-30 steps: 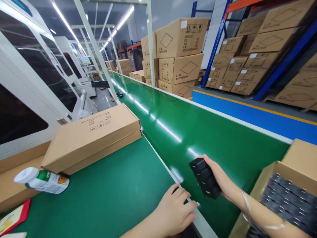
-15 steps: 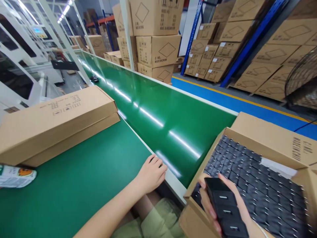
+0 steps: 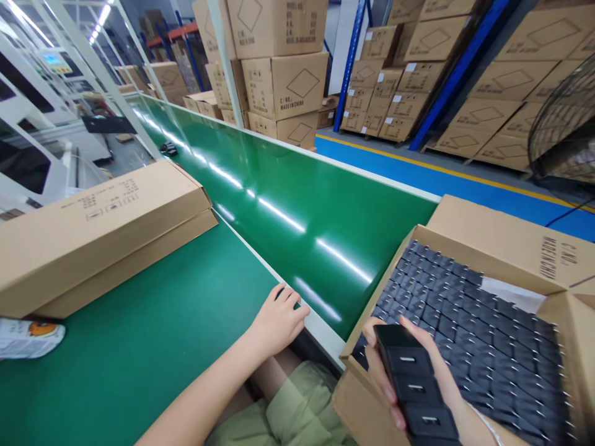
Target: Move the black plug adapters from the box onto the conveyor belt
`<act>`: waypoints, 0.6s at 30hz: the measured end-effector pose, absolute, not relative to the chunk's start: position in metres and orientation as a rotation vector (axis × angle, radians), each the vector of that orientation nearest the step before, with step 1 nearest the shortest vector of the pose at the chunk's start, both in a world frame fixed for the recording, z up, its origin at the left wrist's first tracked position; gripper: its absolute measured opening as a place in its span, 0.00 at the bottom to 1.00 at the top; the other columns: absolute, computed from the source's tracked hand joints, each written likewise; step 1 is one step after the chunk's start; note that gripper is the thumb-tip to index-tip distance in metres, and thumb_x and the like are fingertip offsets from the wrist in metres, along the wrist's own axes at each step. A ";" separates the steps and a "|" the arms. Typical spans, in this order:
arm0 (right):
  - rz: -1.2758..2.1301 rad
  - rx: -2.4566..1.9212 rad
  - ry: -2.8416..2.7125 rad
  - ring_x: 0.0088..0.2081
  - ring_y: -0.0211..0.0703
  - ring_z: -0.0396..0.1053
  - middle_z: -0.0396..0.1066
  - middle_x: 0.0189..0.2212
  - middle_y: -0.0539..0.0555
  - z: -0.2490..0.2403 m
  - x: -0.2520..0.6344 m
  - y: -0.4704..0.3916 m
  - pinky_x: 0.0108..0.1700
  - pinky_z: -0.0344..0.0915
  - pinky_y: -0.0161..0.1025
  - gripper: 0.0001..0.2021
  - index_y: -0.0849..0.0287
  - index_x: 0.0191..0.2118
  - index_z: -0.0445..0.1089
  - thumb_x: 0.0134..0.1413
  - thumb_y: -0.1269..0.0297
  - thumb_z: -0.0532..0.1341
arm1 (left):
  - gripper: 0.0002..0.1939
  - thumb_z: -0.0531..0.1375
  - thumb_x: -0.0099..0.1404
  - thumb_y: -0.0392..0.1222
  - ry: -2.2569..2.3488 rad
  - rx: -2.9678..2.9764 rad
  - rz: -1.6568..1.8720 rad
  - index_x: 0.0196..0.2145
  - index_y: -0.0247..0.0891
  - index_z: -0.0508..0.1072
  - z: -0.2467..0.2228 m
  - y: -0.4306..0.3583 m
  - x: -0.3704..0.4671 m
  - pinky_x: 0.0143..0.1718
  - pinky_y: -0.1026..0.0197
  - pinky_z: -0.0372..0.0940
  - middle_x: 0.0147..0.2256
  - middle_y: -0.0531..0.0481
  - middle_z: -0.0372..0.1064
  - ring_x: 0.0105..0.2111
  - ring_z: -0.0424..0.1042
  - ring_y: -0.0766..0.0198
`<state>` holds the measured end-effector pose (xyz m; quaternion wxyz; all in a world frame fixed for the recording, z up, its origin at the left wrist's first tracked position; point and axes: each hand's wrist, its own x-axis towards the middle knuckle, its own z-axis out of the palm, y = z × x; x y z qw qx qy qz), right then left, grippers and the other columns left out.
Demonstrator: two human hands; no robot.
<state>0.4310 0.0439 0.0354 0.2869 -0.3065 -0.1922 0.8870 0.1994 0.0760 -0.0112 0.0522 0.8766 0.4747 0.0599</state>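
Note:
My right hand [image 3: 437, 365] is wrapped round a row of black USB chargers [image 3: 416, 389], several blocks end to end, each with a small metal slot facing up. It hovers over the near left corner of an opened cardboard box [image 3: 381, 303]. Inside that box, rows of similar black blocks [image 3: 469, 328] are packed tightly, with shiny metal tips sticking up. My left hand [image 3: 279, 317] rests on the white rail [image 3: 320, 337] between the green table [image 3: 153, 334] and the conveyor. Its fingers are loosely bent and apart, holding nothing.
A green conveyor belt [image 3: 297, 192] runs away to the far left, a small dark object [image 3: 168, 149] on it. Long cardboard boxes [image 3: 106, 229] and a printed packet [image 3: 30, 339] occupy the table's left. Stacked cartons [image 3: 283, 83] stand behind the belt; a fan [image 3: 564, 142] is at right.
The whole view has shifted slightly. My right hand still grips the black chargers over the box, and my left hand stays on the rail.

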 end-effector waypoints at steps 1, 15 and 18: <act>2.357 -0.847 -0.532 0.15 0.40 0.67 0.66 0.16 0.49 0.034 0.431 0.044 0.14 0.58 0.28 0.26 0.58 0.31 0.61 0.53 0.36 0.50 | 0.06 0.55 0.61 0.36 1.444 2.664 0.187 0.35 0.43 0.69 -0.011 0.076 0.199 0.58 0.48 0.51 0.37 0.49 0.64 0.43 0.63 0.58; 2.284 -1.012 -0.588 0.13 0.36 0.63 0.63 0.15 0.48 0.028 0.424 0.043 0.14 0.56 0.29 0.27 0.59 0.30 0.62 0.53 0.36 0.49 | 0.08 0.53 0.62 0.33 1.444 2.643 0.250 0.35 0.43 0.70 -0.010 0.075 0.198 0.58 0.49 0.53 0.36 0.50 0.65 0.42 0.64 0.59; 2.190 -1.097 -0.616 0.13 0.35 0.61 0.63 0.16 0.48 0.045 0.428 0.045 0.14 0.55 0.29 0.26 0.59 0.31 0.62 0.53 0.37 0.50 | 0.09 0.52 0.62 0.32 1.427 2.644 0.295 0.35 0.43 0.70 -0.010 0.075 0.197 0.57 0.49 0.54 0.37 0.50 0.65 0.42 0.64 0.60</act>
